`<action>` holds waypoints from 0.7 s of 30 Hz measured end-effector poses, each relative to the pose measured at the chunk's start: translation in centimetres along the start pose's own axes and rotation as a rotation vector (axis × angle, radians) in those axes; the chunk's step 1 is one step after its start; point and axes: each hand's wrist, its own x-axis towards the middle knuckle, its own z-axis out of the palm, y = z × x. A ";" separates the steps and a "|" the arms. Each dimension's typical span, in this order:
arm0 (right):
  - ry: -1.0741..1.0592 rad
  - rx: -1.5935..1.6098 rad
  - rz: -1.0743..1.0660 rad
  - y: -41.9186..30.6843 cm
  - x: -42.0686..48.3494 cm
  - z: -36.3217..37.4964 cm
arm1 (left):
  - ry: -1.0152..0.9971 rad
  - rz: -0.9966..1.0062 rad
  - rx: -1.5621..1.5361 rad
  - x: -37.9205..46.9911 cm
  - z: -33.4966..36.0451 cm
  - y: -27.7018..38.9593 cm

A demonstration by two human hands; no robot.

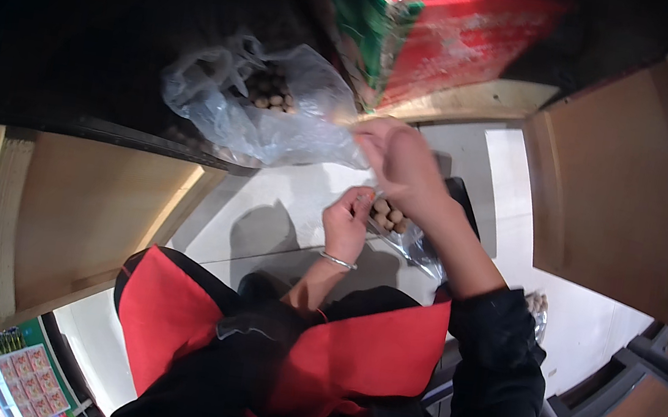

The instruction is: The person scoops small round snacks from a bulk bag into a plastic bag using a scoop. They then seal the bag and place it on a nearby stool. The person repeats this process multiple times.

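My left hand (pixel 345 226), with a silver bangle at the wrist, pinches the rim of a small clear plastic bag (pixel 424 253). Several round brown nuts or dried fruits (pixel 389 215) lie in that bag, partly covered by my right forearm. My right hand (pixel 402 157) is blurred, its fingers bent beside the right edge of a large translucent plastic bag (pixel 292 139). Whether those fingers grip anything is not clear. More of the same round brown pieces (pixel 273 94) show through the large bag's gaping mouth.
The large bag rests at the edge of a dark cabinet interior. Beside it stands a worn red and green carton (pixel 453 46). Wooden doors flank me at left (pixel 95 220) and right (pixel 625 185). Another filled clear bag (pixel 540 311) sits behind my right arm on the tiled floor (pixel 577 300).
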 end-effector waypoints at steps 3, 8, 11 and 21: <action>-0.063 0.037 -0.285 0.4 7.8 6.8 | -0.020 0.047 -0.013 0.5 0.0 0.7; -0.304 -0.485 -0.030 5.1 16.1 16.6 | -0.044 0.105 -0.110 0.7 2.6 -0.6; -0.633 -0.611 0.152 7.5 14.6 17.6 | -0.153 0.005 -0.108 0.5 4.4 -0.7; -0.492 -0.433 0.151 5.7 14.2 20.2 | -0.190 -0.025 -0.045 1.6 2.7 -0.1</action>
